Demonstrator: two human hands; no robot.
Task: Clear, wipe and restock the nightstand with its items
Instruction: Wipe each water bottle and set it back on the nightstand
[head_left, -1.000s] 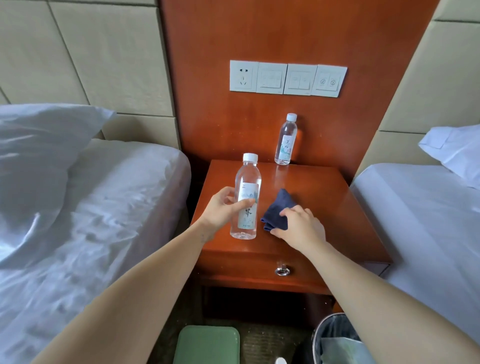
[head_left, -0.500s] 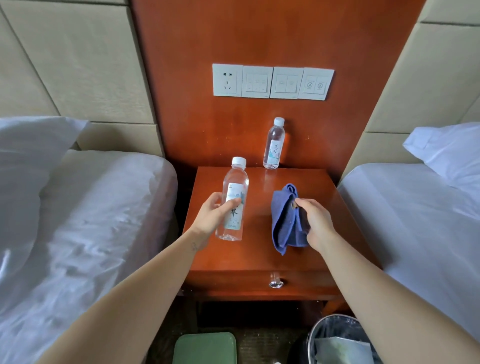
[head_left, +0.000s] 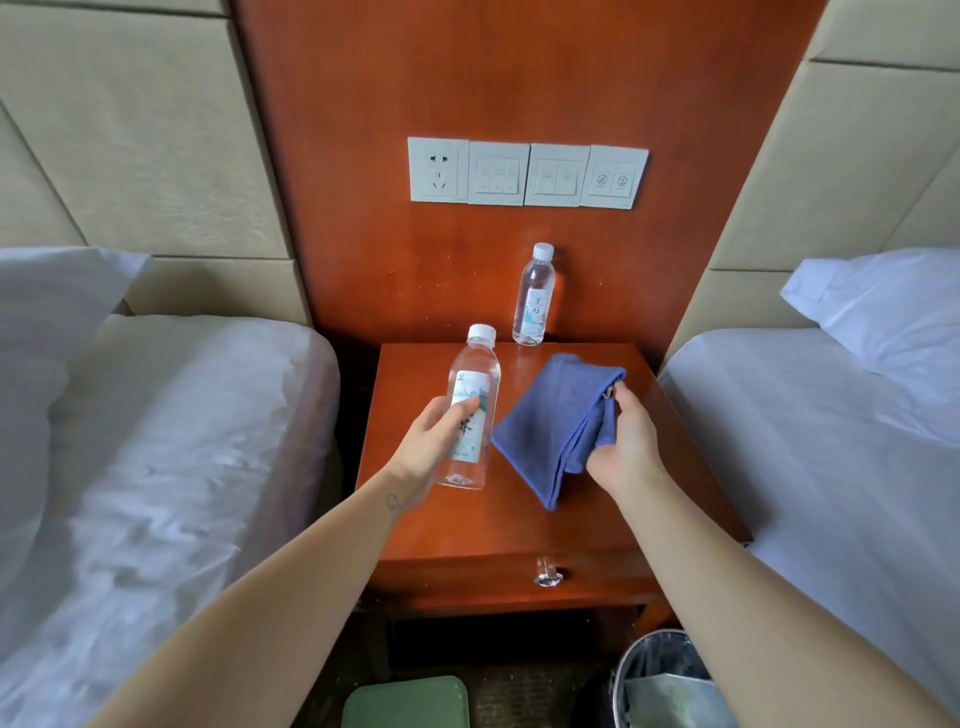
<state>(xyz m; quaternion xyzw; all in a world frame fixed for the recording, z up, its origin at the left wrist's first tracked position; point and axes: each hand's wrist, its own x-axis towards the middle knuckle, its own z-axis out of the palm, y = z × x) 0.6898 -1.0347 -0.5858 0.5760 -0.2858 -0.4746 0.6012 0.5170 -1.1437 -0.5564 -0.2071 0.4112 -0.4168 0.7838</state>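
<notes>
Hands full over the surface (head_left: 519, 525), head view.
Left hand (head_left: 431, 452): fingers wrapped round the near bottle (head_left: 470, 410), tilted, cap away; right hand (head_left: 626, 447) pinches the blue cloth (head_left: 550, 426) hanging beside it. Second bottle (head_left: 534, 296) stands upright at the back edge, nearer the right hand.

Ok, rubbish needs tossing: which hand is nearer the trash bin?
Right: right hand with the cloth is above and behind the bin; left hand with the bottle is farther left.
</notes>
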